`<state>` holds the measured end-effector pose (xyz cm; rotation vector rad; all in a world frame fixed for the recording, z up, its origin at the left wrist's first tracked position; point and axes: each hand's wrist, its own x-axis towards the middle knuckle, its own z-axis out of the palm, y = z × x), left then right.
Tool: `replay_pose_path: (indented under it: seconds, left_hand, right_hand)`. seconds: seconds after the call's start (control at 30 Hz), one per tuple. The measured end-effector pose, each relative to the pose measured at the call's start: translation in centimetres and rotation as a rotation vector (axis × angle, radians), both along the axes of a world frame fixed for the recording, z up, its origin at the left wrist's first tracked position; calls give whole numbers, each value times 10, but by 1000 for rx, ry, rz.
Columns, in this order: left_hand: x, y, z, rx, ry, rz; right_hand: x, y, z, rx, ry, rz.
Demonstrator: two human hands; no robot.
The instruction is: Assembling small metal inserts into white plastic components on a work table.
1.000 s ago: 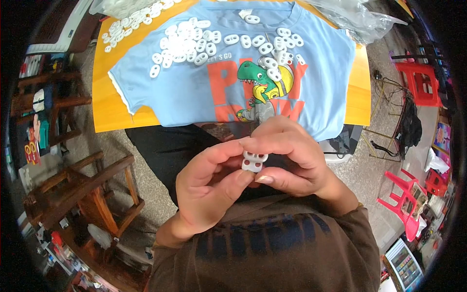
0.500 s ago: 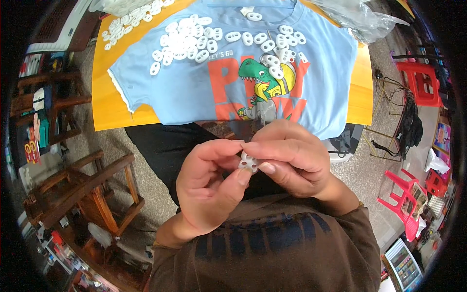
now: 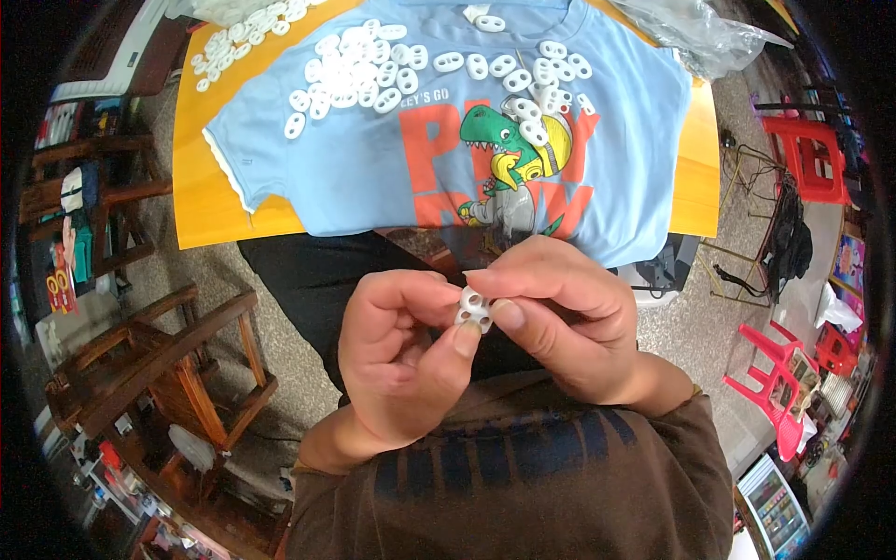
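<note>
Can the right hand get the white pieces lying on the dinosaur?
Probably yes: nothing visible stands between the right hand and those white pieces, though its fingers are busy at the white plastic between both hands.

I see smooth white plastic pieces [image 3: 355, 75] on a matt cloth shirt [image 3: 345, 177]. A shiny, crinkly plastic bag [image 3: 714, 37] sits by the far right corner of the smooth, wood-like worktop [image 3: 199, 191].

The held piece [image 3: 472, 312] is white, the dinosaur-print shirt [image 3: 373, 159] light blue.
</note>
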<state>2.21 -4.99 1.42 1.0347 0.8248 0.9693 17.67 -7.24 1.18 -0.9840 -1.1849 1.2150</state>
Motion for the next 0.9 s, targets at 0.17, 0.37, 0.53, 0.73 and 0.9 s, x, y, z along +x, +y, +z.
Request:
replay_pose_path:
  seconds: [0.17,0.37,0.53,0.73,0.9]
  left_hand:
    - [2,-1,-2,60,14,21]
    - [4,0,-11,167,-2,-2]
    - [6,3,-10,139,-30,12]
    - [6,4,-12,149,-28,1]
    - [1,8,-17,248,-8,-61]
  right_hand:
    - [-6,-3,1,-16,27,-81]
    - [-9,-4,-3,85,-104,-192]
    - [-9,-3,-3,50,-28,-174]
    - [-10,-3,-4,-11,-7,-211]
    - [-8,0,-6,106,-184,-284]
